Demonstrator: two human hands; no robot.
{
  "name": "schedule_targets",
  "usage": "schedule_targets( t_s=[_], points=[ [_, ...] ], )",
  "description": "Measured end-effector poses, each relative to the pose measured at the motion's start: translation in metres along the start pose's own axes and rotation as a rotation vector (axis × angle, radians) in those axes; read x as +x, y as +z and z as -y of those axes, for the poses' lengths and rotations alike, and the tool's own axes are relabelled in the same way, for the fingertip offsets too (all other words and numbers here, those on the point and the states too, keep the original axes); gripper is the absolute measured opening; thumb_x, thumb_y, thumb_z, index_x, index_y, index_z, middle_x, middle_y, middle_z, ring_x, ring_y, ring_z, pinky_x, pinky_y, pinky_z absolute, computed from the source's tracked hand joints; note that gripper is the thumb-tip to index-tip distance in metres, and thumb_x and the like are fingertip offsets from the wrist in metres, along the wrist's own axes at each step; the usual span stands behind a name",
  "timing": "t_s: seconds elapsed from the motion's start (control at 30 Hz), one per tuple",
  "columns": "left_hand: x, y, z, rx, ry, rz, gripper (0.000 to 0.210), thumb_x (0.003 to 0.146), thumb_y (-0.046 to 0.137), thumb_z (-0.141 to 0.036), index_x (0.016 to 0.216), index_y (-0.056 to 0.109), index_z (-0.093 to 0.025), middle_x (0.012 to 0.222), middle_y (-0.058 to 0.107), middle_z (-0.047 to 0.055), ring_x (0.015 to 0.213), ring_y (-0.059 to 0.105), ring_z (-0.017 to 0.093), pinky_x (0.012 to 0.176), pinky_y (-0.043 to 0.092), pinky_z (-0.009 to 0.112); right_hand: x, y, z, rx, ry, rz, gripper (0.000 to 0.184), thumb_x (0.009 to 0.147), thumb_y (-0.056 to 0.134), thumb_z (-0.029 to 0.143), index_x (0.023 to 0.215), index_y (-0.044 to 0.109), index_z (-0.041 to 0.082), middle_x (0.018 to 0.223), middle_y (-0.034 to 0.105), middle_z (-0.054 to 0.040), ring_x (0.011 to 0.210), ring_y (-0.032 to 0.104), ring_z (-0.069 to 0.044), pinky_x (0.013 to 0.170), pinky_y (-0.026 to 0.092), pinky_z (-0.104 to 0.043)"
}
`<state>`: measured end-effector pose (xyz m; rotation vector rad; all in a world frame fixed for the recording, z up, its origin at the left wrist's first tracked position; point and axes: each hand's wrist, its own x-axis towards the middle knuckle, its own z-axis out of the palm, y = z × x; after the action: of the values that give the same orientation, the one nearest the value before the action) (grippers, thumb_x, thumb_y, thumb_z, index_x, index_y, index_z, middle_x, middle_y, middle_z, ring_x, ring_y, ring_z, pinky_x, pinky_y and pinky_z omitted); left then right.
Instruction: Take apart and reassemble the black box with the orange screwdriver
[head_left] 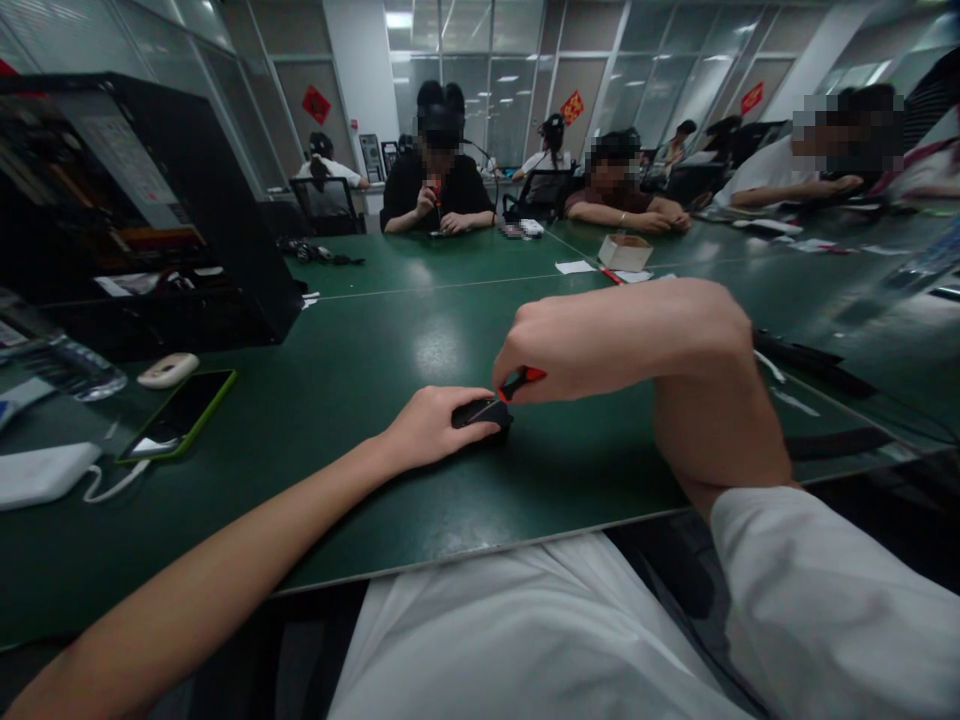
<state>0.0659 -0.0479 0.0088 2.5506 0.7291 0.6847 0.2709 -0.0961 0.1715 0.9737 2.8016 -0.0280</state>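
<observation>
Near the front of the green table (360, 540), a black computer mouse (480, 412) is gripped by my left hand (427, 430), thumb along its near side and fingers over its far side. Above its right end, my right hand (622, 335) is bent downward at the wrist. Pinched in those fingers is a red-and-black screwdriver (523, 380), its lower end close to the mouse. I cannot tell whether the tip touches the mouse; it is too small and partly covered by the fingers.
An open black computer case (247, 220) stands at left. Before it lie a phone (184, 412) in a green case, a white power bank (45, 475) and a plastic bottle (67, 365). A small box (626, 253) sits farther back. Co-workers sit across the table.
</observation>
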Motion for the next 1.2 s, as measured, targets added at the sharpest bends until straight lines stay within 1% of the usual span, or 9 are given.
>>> schedule_targets(
  t_s=[0.07, 0.17, 0.27, 0.43, 0.6, 0.73, 0.83, 1.07, 1.2],
  points=[
    [0.000, 0.002, 0.002, 0.002, 0.004, 0.004, 0.037, 0.091, 0.072, -0.044, 0.118, 0.074, -0.020, 0.108, 0.080, 0.007, 0.092, 0.075, 0.025, 0.082, 0.054, 0.031, -0.002, -0.002, -0.005, -0.019, 0.016, 0.024, 0.018, 0.087, 0.060, 0.021, 0.084, 0.077, 0.019, 0.070, 0.069, -0.0013, 0.055, 0.048, -0.010, 0.055, 0.031, -0.027],
    [-0.002, 0.002, 0.007, 0.002, 0.029, -0.023, 0.037, 0.091, 0.071, -0.046, 0.118, 0.075, -0.020, 0.108, 0.080, 0.006, 0.092, 0.075, 0.024, 0.081, 0.053, 0.030, -0.006, -0.008, -0.012, -0.054, 0.113, 0.055, 0.018, 0.085, 0.061, 0.021, 0.082, 0.079, 0.018, 0.070, 0.070, -0.0017, 0.054, 0.049, -0.009, 0.055, 0.031, -0.026],
    [-0.005, 0.002, 0.012, 0.015, 0.041, -0.028, 0.036, 0.092, 0.069, -0.045, 0.117, 0.075, -0.019, 0.108, 0.079, 0.007, 0.092, 0.075, 0.023, 0.081, 0.053, 0.029, -0.011, -0.012, -0.020, -0.048, 0.172, 0.089, 0.020, 0.086, 0.062, 0.021, 0.089, 0.081, 0.017, 0.075, 0.074, -0.0023, 0.058, 0.053, -0.010, 0.058, 0.034, -0.026],
    [-0.006, 0.002, 0.014, 0.016, 0.052, -0.032, 0.036, 0.093, 0.068, -0.046, 0.117, 0.074, -0.019, 0.106, 0.079, 0.007, 0.091, 0.075, 0.022, 0.082, 0.054, 0.029, -0.009, -0.009, -0.032, 0.028, 0.101, 0.101, 0.019, 0.087, 0.064, 0.021, 0.095, 0.082, 0.016, 0.083, 0.078, -0.0028, 0.066, 0.060, -0.012, 0.064, 0.040, -0.026],
    [-0.005, 0.002, 0.014, 0.023, 0.060, -0.035, 0.038, 0.094, 0.066, -0.047, 0.118, 0.073, -0.019, 0.107, 0.079, 0.008, 0.091, 0.074, 0.023, 0.081, 0.055, 0.029, 0.003, -0.006, -0.034, 0.107, 0.110, 0.129, 0.019, 0.085, 0.068, 0.016, 0.095, 0.082, 0.022, 0.085, 0.078, -0.0003, 0.070, 0.065, -0.014, 0.063, 0.043, -0.027],
    [-0.005, 0.003, 0.015, 0.033, 0.079, -0.039, 0.038, 0.094, 0.066, -0.047, 0.118, 0.073, -0.019, 0.108, 0.079, 0.008, 0.092, 0.074, 0.023, 0.082, 0.055, 0.030, 0.007, -0.006, -0.037, 0.132, 0.091, 0.163, 0.017, 0.085, 0.069, 0.019, 0.096, 0.082, 0.020, 0.085, 0.078, -0.0005, 0.069, 0.065, -0.012, 0.063, 0.042, -0.025],
    [-0.005, 0.003, 0.016, 0.034, 0.091, -0.035, 0.037, 0.095, 0.066, -0.046, 0.119, 0.073, -0.019, 0.107, 0.079, 0.008, 0.091, 0.074, 0.023, 0.082, 0.054, 0.029, 0.005, -0.007, -0.041, 0.127, 0.079, 0.152, 0.021, 0.088, 0.065, 0.023, 0.100, 0.081, 0.017, 0.088, 0.078, -0.0001, 0.072, 0.065, -0.011, 0.066, 0.041, -0.024],
    [-0.005, 0.002, 0.014, 0.032, 0.098, -0.036, 0.035, 0.094, 0.067, -0.044, 0.117, 0.073, -0.019, 0.105, 0.078, 0.007, 0.089, 0.074, 0.022, 0.080, 0.053, 0.028, 0.001, -0.010, -0.044, 0.143, 0.050, 0.152, 0.023, 0.086, 0.066, 0.020, 0.103, 0.081, 0.018, 0.092, 0.079, -0.0024, 0.074, 0.067, -0.013, 0.065, 0.044, -0.023],
    [-0.006, 0.001, 0.013, 0.031, 0.102, -0.032, 0.035, 0.095, 0.067, -0.044, 0.117, 0.073, -0.018, 0.105, 0.078, 0.008, 0.089, 0.074, 0.022, 0.080, 0.053, 0.028, 0.000, -0.010, -0.041, 0.107, 0.062, 0.137, 0.026, 0.089, 0.061, 0.021, 0.104, 0.081, 0.016, 0.091, 0.079, 0.0001, 0.074, 0.065, -0.008, 0.066, 0.041, -0.021]
  ],
)
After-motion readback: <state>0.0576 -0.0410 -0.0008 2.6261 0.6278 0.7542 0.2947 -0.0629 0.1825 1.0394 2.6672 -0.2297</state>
